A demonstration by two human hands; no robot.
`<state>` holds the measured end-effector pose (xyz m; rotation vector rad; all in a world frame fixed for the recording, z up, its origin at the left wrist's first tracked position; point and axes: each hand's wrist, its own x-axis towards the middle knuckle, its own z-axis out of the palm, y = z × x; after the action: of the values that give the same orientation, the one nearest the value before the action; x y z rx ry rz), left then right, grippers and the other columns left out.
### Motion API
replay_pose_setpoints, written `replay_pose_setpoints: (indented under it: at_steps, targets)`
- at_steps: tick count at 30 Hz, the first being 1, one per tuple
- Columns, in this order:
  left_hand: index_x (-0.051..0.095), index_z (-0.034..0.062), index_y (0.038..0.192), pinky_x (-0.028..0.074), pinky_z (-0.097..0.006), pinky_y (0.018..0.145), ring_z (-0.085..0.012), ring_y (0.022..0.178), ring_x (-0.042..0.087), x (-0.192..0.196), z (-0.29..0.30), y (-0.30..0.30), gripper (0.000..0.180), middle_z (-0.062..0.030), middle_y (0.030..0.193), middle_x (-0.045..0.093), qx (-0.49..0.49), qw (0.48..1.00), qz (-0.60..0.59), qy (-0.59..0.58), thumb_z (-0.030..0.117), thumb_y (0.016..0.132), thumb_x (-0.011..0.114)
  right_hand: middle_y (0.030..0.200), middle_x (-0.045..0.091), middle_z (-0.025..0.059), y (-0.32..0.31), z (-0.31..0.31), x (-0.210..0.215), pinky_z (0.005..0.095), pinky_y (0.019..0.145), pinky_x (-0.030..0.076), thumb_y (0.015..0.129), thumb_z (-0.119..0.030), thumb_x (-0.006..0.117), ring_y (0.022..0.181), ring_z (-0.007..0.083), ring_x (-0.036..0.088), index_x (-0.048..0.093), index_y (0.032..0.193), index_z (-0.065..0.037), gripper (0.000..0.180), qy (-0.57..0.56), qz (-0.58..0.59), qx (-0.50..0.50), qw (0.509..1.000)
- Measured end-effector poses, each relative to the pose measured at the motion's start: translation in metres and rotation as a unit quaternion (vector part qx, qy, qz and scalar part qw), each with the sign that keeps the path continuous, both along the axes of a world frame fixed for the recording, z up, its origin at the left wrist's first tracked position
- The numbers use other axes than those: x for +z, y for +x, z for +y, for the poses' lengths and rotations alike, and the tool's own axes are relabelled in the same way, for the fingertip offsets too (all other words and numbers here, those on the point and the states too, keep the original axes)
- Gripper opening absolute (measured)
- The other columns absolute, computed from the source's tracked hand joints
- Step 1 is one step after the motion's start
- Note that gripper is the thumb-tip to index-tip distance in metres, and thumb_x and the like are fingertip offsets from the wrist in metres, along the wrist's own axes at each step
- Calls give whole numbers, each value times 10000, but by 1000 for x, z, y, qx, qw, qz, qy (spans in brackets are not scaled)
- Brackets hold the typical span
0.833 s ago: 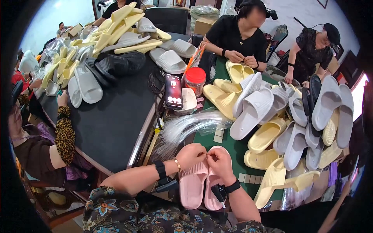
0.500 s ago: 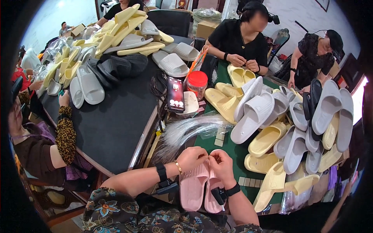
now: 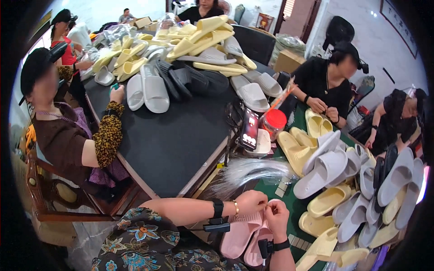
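Note:
A pair of pink ribbed slippers (image 3: pixel 236 236) lies close to my body at the lower middle. Over their far ends, my left hand (image 3: pixel 250 202) comes in from the left with its fingers pinched together. My right hand (image 3: pixel 276 218) is closed beside it, fingertips nearly meeting those of the left. Whatever sits between the fingertips is too small to make out. Just beyond my hands spreads a bundle of thin clear plastic strands (image 3: pixel 248 173).
Grey, yellow and black slippers (image 3: pixel 321 174) pile up on the green table at right. Another heap (image 3: pixel 199 49) covers the black table's far side. A phone (image 3: pixel 249 128) and red-lidded jar (image 3: pixel 274 124) stand beyond the strands. Co-workers sit left and far right.
My view has swung toward the left, so the scene sits further right and more of the co-worker at left shows. Both hands stay pinched together over the pink slippers.

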<state>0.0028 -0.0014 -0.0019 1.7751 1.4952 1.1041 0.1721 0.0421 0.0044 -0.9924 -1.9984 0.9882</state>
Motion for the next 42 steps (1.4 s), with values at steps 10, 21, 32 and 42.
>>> replay_pose_setpoints:
  at_steps: [10,21,32,42]
  targets:
    - [625,58,878,499,-418,679,-327,785,627,-1,-11,10,154,-124,827,623,16,1000,26,1,205,836,601,716,632,5,12,2,-10,207,548,437,816,5,649,581,63,538,664,840,28,36,-178,80,-10,981]
    - [579,60,882,523,-365,631,-247,739,620,-1,-11,27,130,-72,864,561,50,958,239,152,140,786,613,683,618,13,16,13,-5,207,529,416,840,4,631,569,65,526,641,758,13,83,-269,126,7,955]
    - [636,121,876,443,-334,737,-216,891,536,15,-14,30,152,-40,901,550,55,919,323,221,198,751,597,657,612,25,14,11,-18,247,517,415,790,-20,650,585,73,518,617,733,34,85,-100,37,-16,994]
    - [537,20,1183,471,-445,902,-347,1047,556,85,-23,-27,561,-184,1194,545,178,950,238,99,306,736,720,748,608,117,31,-14,21,356,668,493,787,-74,669,702,262,612,599,979,3,218,231,12,-196,953]
